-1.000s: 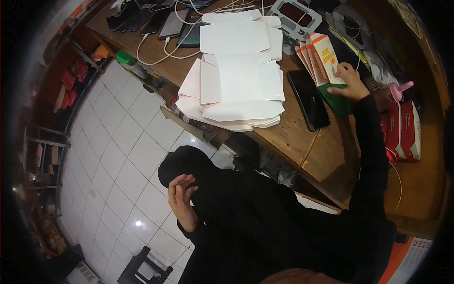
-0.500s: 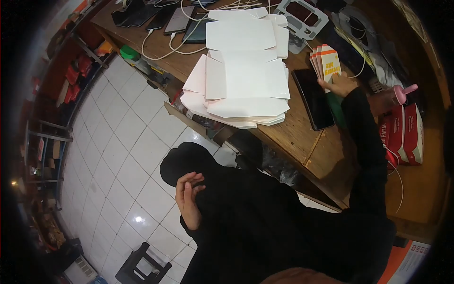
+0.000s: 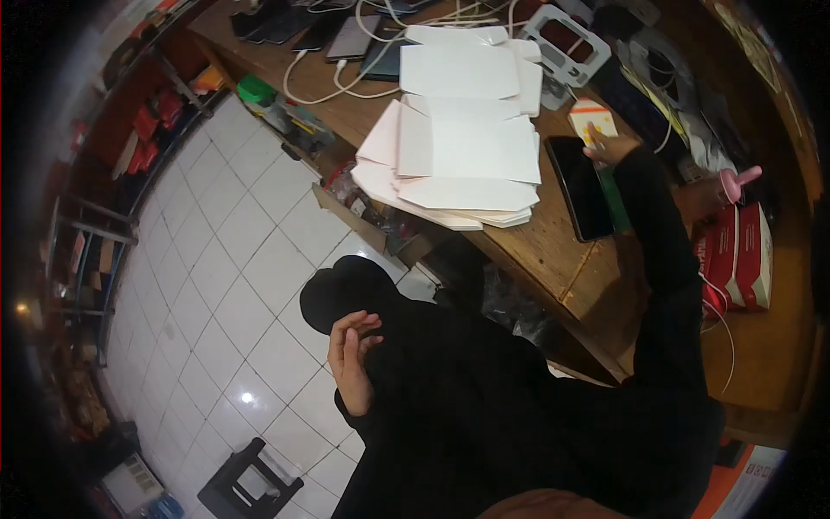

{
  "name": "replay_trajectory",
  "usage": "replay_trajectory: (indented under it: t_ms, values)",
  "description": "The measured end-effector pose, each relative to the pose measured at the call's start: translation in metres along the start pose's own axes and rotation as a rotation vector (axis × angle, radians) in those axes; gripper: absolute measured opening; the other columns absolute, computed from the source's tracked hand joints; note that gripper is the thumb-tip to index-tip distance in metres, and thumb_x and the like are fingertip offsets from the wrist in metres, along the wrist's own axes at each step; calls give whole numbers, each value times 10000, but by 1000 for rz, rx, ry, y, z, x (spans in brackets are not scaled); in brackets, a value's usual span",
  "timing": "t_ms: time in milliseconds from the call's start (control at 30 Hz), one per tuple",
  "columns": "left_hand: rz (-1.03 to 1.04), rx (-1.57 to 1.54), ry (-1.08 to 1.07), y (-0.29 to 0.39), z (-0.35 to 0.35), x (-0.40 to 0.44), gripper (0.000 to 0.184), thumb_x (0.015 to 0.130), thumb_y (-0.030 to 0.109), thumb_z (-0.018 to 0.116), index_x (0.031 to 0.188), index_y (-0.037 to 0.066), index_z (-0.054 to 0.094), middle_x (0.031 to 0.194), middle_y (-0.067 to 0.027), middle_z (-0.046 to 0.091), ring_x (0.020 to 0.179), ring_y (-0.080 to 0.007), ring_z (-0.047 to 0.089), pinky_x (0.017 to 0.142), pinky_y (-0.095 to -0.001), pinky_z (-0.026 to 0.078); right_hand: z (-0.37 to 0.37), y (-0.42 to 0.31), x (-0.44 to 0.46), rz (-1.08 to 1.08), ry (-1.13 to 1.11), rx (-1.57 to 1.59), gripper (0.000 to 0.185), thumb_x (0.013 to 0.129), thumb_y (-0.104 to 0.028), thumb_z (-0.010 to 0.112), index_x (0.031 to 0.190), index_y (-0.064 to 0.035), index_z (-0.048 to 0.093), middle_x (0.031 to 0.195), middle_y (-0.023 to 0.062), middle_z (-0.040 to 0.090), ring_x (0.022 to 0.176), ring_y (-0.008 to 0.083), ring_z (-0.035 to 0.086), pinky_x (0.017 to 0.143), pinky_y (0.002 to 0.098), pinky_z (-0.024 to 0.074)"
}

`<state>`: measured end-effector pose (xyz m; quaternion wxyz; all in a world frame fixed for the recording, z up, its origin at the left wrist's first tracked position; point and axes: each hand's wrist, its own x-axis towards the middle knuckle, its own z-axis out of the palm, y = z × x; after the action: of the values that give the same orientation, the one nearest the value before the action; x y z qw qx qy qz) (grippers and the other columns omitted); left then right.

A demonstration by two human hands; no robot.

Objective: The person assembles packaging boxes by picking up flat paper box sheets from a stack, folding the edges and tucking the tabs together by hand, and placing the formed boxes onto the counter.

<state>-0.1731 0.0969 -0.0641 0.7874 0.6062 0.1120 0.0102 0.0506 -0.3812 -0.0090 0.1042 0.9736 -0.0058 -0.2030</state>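
Observation:
My right hand (image 3: 612,149) reaches over the wooden table and has its thumb and fingers closed on a small orange-and-white printed carton (image 3: 596,118). Just beside that hand lies a black smartphone (image 3: 577,190), with a green item (image 3: 616,201) partly hidden under the sleeve. To the left sits a pile of flat white box blanks (image 3: 471,143) with creased flaps. My left hand (image 3: 352,355) is raised near my black-clothed body, away from the table. Its fingers are loosely bent and apart, with nothing in them.
Phones (image 3: 352,39) with white charging cables lie at the table's far edge. A grey plastic frame (image 3: 566,48) stands behind the blanks. At right are a pink-lidded tumbler (image 3: 735,183) and red boxes (image 3: 735,259). A black stool (image 3: 251,484) stands on the tiled floor.
The printed carton has tilted and its lettering no longer shows clearly; my right hand has shifted slightly left with it. The view has moved a little. My left hand keeps its pose.

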Motion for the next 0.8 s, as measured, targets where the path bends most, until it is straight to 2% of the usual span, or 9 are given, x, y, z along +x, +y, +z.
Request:
replay_trajectory:
  t_ms: [67, 200, 233, 333, 400, 633, 700, 733, 800]
  values:
    - [19, -6, 34, 1, -7, -5, 317, 909, 283, 404, 1033, 13, 513, 977, -113, 579, 903, -191, 559, 733, -298, 453, 21, -3, 3, 168, 80, -10, 729, 813, -597, 380, 1361, -156, 188, 931, 324, 548, 866, 435, 558, 733, 415, 453]
    - [0, -9, 85, -4, -28, -11, 323, 908, 283, 405, 1032, 4, 510, 972, -119, 578, 897, -193, 559, 726, -304, 450, 30, 1, -14, 127, 531, 1, 758, 806, -490, 495, 1339, -35, 205, 1063, 319, 496, 1010, 434, 490, 859, 405, 398]
    - [-9, -6, 97, -5, -32, -13, 326, 907, 284, 406, 1031, 1, 509, 969, -121, 577, 895, -196, 558, 724, -307, 449, 19, -18, -30, 115, 763, -253, 754, 805, -442, 529, 1337, -19, 202, 1125, 314, 467, 1066, 424, 458, 897, 393, 375]
    - [19, -23, 139, -2, -35, -14, 330, 906, 285, 408, 1032, -2, 507, 966, -124, 576, 895, -202, 558, 724, -311, 449, -56, -114, -90, -405, 739, 441, 646, 764, -308, 619, 1281, -27, 351, 1297, 219, 366, 1211, 329, 354, 972, 367, 306]
    - [31, -35, 149, -2, -34, -13, 332, 905, 287, 407, 1033, -3, 506, 965, -125, 576, 894, -204, 558, 724, -312, 449, -64, -159, -101, -698, 649, 410, 599, 729, -326, 658, 1209, -40, 442, 1256, 188, 424, 1163, 333, 405, 953, 369, 336]
    - [13, -101, 179, -3, -47, -29, 270, 913, 198, 384, 1032, -6, 515, 981, -127, 574, 909, -190, 555, 733, -284, 452, -77, -200, -63, -727, 97, 363, 635, 702, -345, 686, 1228, -86, 443, 1099, 237, 535, 1024, 348, 527, 883, 365, 409]
    - [13, -74, 205, -6, -55, -34, 332, 907, 279, 394, 1044, -5, 497, 961, -131, 572, 899, -215, 558, 728, -306, 450, -74, -191, -49, -894, 77, 572, 595, 713, -303, 682, 1219, -87, 456, 955, 188, 612, 885, 304, 600, 788, 348, 463]
    - [8, -94, 206, -7, -58, -36, 334, 906, 280, 395, 1049, -5, 496, 962, -131, 572, 904, -214, 558, 733, -306, 448, -82, -188, -44, -778, -158, 744, 545, 705, -237, 677, 1194, -90, 486, 947, 157, 625, 807, 250, 629, 722, 335, 486]
    - [13, -83, 221, -9, -58, -35, 335, 906, 284, 395, 1046, -3, 497, 960, -130, 573, 902, -212, 559, 730, -305, 449, -81, -196, -49, -784, 74, 590, 486, 714, -203, 649, 1167, -100, 507, 919, 148, 630, 759, 252, 630, 686, 343, 491]
